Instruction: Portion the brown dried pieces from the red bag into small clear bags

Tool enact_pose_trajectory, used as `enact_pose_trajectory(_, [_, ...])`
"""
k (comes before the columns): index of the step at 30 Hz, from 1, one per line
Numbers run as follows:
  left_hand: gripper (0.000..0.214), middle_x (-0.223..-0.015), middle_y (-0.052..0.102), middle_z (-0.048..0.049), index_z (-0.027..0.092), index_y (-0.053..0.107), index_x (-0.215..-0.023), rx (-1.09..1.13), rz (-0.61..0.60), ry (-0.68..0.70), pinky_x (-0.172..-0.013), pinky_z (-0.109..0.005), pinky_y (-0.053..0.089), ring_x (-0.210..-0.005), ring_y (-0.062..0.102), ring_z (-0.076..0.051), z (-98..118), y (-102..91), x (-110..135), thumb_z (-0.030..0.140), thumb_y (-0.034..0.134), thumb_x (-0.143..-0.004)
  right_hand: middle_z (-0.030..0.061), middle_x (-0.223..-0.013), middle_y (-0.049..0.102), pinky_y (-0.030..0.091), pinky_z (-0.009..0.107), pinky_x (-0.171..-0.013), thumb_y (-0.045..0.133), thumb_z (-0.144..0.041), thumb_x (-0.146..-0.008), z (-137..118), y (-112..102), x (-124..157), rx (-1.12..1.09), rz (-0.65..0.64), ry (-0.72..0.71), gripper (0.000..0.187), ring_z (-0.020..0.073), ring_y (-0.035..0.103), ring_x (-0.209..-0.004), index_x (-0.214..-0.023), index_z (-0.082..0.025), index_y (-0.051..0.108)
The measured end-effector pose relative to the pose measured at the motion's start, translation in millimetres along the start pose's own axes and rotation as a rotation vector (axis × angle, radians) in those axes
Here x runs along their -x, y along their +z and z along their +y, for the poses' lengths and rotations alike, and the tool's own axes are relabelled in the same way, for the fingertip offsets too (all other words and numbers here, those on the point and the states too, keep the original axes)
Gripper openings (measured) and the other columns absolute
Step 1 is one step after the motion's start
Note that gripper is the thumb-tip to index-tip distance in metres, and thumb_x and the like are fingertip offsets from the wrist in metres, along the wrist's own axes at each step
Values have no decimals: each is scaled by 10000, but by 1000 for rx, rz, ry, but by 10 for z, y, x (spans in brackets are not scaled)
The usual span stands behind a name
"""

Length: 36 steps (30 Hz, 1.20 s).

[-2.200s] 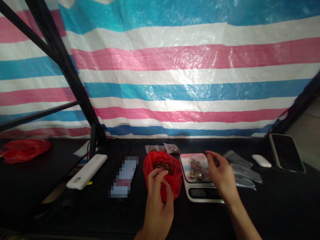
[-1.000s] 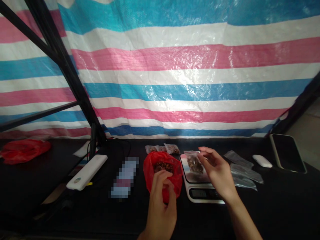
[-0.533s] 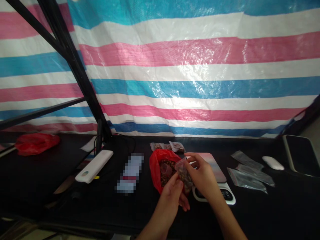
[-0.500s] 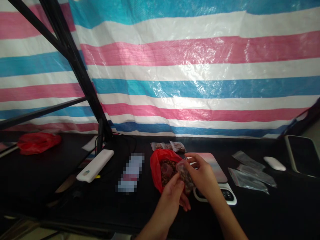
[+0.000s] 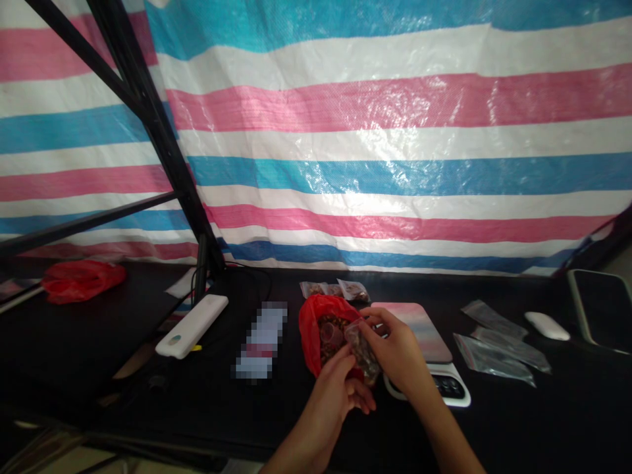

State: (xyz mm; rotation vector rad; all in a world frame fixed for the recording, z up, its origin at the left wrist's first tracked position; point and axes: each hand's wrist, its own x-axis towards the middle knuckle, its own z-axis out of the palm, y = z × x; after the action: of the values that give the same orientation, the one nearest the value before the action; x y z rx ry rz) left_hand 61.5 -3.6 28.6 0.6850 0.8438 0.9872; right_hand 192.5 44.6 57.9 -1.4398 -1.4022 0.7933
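striped pink/blue/white tarp (image 5: pixel 395 131) as back wall, glare on it; black frame struts (image 5: pixel 148 118) left; dark table (image 5: pixel 74 342) below

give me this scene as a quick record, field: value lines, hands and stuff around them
left hand: pinches the small clear bag from below
right hand: grips the same bag from the right side
small clear bag: holds brown bits, held in front of the red bag
red bag: open, brown bits inside, on the black table
scale: right of the red bag, partly behind the right hand
behind red bag: filled small bags
far right: empty clear bags, white mouse
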Motion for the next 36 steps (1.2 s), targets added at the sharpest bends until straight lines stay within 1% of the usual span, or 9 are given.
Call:
enact_pose_trajectory(9, [756,-670,646,2,103,546,-1365,-27,-54,-2,-523,-240,387,-499,594,-126,-43,-58,-20,588,667,-798,40,-781,750,520,347,-649,617,-426,-779,-31,5,29,9,-40,18,289,225,681,-682,-958,-216,703])
enact_pose_trajectory(17, [821,-833,697,-45,181,326,-1585,-164,-11,85,-503,-223,392,-583,638,-139,-67,-75,-30,572,569,-905,59,-848,773,559,332,-687,717,-461,-784,3,-138,-23,-165,-95,-38,374,214,697,-740,-1037,-188,746])
enact_pose_trajectory(19, [731,-1042,702,-85,228,320,-1598,-308,71,221,-599,-251,482,-718,666,-152,-38,-55,48,517,533,-961,76,-920,787,577,338,-762,774,-499,-758,-3,-224,-34,-248,-114,-65,405,227,719,-833,-1018,-188,768])
enact_pose_trajectory(21, [628,-1314,615,-106,287,359,-1586,-486,117,409,-890,-326,539,-1004,670,-195,-2,-37,131,449,513,-1000,77,-974,789,582,333,-805,803,-528,-749,-22,-294,-28,-298,-132,-98,391,227,723,-883,-967,-204,787])
enact_pose_trajectory(23, [568,-1492,477,-100,311,396,-1568,-648,138,562,-1148,-400,405,-1311,539,-242,27,-27,189,378,503,-1015,64,-950,786,584,315,-764,797,-543,-765,-59,-338,-6,-310,-161,-124,361,211,719,-836,-927,-221,793])
enact_pose_trajectory(25, [548,-1557,392,-97,312,406,-1562,-745,168,647,-1227,-435,307,-1450,401,-261,45,-23,211,323,490,-1021,57,-899,781,583,307,-717,792,-550,-769,-109,-364,22,-304,-185,-138,350,204,712,-783,-899,-225,793])
enact_pose_trajectory(30, [545,-1468,411,-111,316,333,-1586,-783,258,629,-1130,-420,429,-1234,566,-215,64,-23,201,343,419,-1048,83,-944,787,594,334,-772,809,-573,-734,-137,-479,27,-278,-69,-118,378,241,728,-874,-840,-211,773])
enact_pose_trajectory(33, [522,-1391,431,-97,315,345,-1571,-784,260,596,-1049,-383,483,-1046,616,-170,72,-34,210,382,391,-1055,92,-923,789,590,346,-727,807,-585,-711,25,-624,-45,-279,60,-43,446,251,732,-841,-928,-200,745])
enact_pose_trajectory(36, [488,-1369,437,-85,312,394,-1534,-793,264,604,-1045,-377,481,-1041,613,-170,66,-57,223,384,399,-1052,96,-867,777,561,360,-653,748,-588,-699,278,-779,-138,-139,178,50,486,258,713,-772,-979,-192,719])
